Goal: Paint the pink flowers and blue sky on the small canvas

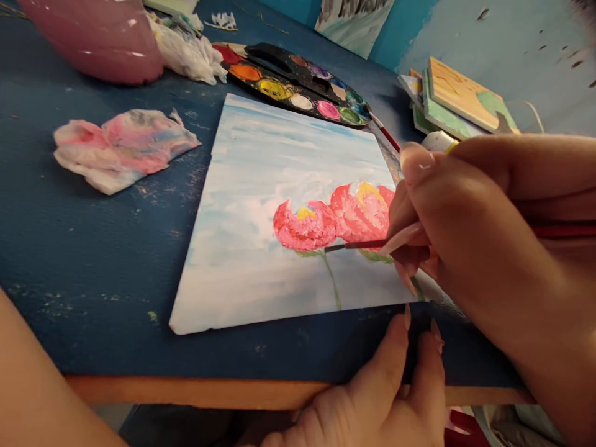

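My right hand (470, 223) is closed around a thin paintbrush (367, 244) with a dark red handle. Its dark bristle tip meets the painting (233, 236) just under the left flower, where a green stem starts. Two pink-red flowers with yellow centres stand on a pale blue and white background. Part of the right flower is hidden behind my fingers. At the table's front edge my left hand (372, 397) holds nothing; two fingertips point apart toward the painting's lower edge. A second brush (384, 129) has its tip on the palette (298, 87), its far end hidden by my right hand.
A paint-stained tissue (125, 149) lies left of the painting on the dark blue tabletop (102, 261). Behind are a crumpled white wad (190, 53) and a glossy pink object (97, 37). Several stacked painted panels (465, 99) sit at the back right, near a white tube (437, 141).
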`<state>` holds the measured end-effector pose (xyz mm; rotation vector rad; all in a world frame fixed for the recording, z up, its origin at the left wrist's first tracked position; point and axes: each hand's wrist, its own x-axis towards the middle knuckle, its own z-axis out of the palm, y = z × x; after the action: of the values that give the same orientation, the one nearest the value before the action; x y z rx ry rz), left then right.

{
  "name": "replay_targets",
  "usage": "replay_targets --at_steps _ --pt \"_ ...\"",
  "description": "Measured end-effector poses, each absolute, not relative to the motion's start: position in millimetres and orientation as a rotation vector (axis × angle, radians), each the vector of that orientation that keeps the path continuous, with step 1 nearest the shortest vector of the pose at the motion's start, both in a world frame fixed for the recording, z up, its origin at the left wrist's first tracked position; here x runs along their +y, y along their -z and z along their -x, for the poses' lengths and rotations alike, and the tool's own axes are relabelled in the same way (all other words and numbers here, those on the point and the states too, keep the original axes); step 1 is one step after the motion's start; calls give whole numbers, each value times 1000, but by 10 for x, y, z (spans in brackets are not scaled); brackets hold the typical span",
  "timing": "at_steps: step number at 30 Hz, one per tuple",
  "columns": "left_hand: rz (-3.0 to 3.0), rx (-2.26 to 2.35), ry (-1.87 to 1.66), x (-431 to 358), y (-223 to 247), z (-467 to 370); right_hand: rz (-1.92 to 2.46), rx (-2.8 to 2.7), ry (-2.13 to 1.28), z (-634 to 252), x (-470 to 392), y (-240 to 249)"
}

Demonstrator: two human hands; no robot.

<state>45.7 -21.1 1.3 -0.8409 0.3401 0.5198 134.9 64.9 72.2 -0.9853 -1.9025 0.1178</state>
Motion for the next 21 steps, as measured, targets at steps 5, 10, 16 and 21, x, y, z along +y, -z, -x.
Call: replay_targets --at_steps 5,10,16,21 --pt "1520 15 -2 46 20 -274 1011 -2005 -254 -1316 708 -849" --pt "1668 48 -30 53 -2 -304 1028 -1994 -293 -1282 746 -894" --pt "1315 205 -204 13 30 -320 1141 -1937 -227 -1281 665 -915" --pt "1318 182 -204 -1 37 -324 1089 -2006 -211 -1207 671 -942"
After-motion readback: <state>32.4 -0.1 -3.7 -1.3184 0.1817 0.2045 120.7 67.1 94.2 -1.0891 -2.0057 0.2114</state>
